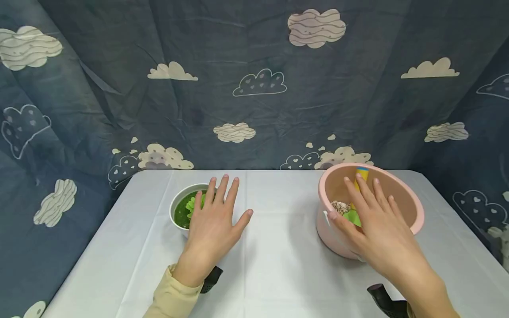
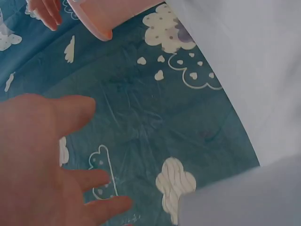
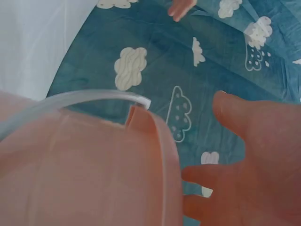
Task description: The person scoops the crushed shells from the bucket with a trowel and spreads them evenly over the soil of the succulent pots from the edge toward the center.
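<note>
My left hand (image 1: 212, 221), fingers spread, hovers over the near right side of a white bowl (image 1: 173, 207) with a dark green inside. Part of a light green leafy piece (image 1: 191, 205) shows in the bowl behind my fingers. On the right, my right hand (image 1: 381, 225) spreads its fingers over the near side of a pink bucket (image 1: 415, 212) with a whitish handle (image 3: 70, 99). Inside the bucket are a yellow item with a blue top (image 1: 362, 172), a speckled brown-and-white clump (image 1: 340, 207) and something bright green (image 1: 352, 217), partly hidden by that hand. Both hands hold nothing.
A white cloth covers the table (image 1: 270, 274), with a stretch of it between bowl and bucket. Dark blue fabric (image 1: 222, 39) printed with clouds hangs behind and at both sides. Black straps (image 1: 212, 279) sit at the wrists.
</note>
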`<state>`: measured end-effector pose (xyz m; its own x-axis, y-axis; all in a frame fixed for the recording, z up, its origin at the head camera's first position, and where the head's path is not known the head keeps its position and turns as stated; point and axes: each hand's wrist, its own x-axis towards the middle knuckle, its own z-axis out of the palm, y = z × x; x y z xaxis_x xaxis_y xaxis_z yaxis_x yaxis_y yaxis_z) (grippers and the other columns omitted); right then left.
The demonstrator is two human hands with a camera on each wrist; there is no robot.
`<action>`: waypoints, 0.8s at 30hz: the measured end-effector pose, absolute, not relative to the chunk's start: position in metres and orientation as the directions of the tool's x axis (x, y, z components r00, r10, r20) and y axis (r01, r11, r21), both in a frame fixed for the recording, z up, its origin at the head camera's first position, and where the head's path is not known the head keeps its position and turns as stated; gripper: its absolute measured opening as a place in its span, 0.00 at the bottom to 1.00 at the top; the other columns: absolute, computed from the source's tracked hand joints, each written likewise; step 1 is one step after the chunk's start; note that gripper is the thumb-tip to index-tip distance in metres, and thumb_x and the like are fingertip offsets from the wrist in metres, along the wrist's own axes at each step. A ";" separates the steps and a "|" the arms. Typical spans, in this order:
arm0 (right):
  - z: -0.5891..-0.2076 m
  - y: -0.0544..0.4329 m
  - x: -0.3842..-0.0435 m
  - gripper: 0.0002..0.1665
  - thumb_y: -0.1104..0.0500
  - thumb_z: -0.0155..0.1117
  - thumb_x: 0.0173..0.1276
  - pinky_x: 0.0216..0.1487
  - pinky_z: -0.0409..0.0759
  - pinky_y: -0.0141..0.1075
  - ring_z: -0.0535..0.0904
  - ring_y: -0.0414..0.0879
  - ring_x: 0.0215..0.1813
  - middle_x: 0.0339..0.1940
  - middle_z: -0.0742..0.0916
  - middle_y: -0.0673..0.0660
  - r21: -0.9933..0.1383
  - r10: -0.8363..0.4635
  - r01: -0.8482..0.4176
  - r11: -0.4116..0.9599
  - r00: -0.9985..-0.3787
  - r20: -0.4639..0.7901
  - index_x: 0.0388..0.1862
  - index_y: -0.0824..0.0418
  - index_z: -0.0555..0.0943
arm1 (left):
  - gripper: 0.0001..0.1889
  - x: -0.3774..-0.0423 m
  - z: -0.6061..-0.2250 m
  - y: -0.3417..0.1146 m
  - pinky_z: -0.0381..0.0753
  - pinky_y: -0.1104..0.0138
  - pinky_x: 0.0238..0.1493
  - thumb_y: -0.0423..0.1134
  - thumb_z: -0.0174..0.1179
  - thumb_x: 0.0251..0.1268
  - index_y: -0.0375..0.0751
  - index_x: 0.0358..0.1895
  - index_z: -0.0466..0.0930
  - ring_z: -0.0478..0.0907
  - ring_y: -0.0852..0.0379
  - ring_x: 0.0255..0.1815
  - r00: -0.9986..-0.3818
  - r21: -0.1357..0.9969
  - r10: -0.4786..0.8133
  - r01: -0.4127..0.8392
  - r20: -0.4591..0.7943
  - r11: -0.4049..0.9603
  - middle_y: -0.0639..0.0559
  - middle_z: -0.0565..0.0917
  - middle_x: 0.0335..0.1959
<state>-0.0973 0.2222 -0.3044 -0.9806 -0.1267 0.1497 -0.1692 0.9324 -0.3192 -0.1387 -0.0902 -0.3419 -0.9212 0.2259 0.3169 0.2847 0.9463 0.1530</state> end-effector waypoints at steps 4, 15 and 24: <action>-0.303 0.227 -0.100 0.50 0.30 0.45 0.73 0.70 0.31 0.64 0.27 0.57 0.78 0.81 0.43 0.56 -0.341 -0.110 -0.156 0.927 -0.983 0.149 0.82 0.50 0.42 | 0.39 -0.144 -0.342 -0.082 0.50 0.44 0.72 0.64 0.50 0.69 0.50 0.78 0.55 0.44 0.45 0.78 -0.905 0.165 0.250 0.321 0.345 0.933 0.47 0.56 0.78; -0.300 0.246 -0.112 0.44 0.38 0.51 0.75 0.66 0.54 0.66 0.49 0.63 0.77 0.79 0.57 0.62 -0.376 -0.125 -0.226 0.899 -0.954 0.273 0.81 0.55 0.50 | 0.35 -0.155 -0.348 -0.054 0.54 0.51 0.72 0.61 0.54 0.69 0.47 0.74 0.63 0.54 0.50 0.76 -0.852 0.320 0.339 0.476 0.400 0.819 0.49 0.66 0.72; -0.309 0.278 -0.129 0.38 0.51 0.61 0.73 0.61 0.60 0.70 0.58 0.69 0.72 0.78 0.61 0.62 -0.407 -0.221 -0.364 0.837 -0.907 0.358 0.78 0.55 0.59 | 0.32 -0.161 -0.352 -0.042 0.65 0.56 0.66 0.60 0.57 0.67 0.53 0.70 0.67 0.63 0.58 0.70 -0.908 0.698 0.292 0.417 0.299 0.583 0.57 0.69 0.68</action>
<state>-0.1287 0.2784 -0.3085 -0.9073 -0.2207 0.3580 -0.3645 0.8374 -0.4074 -0.1608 -0.0416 -0.3519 -0.9084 0.2919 0.2992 0.4170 0.5827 0.6975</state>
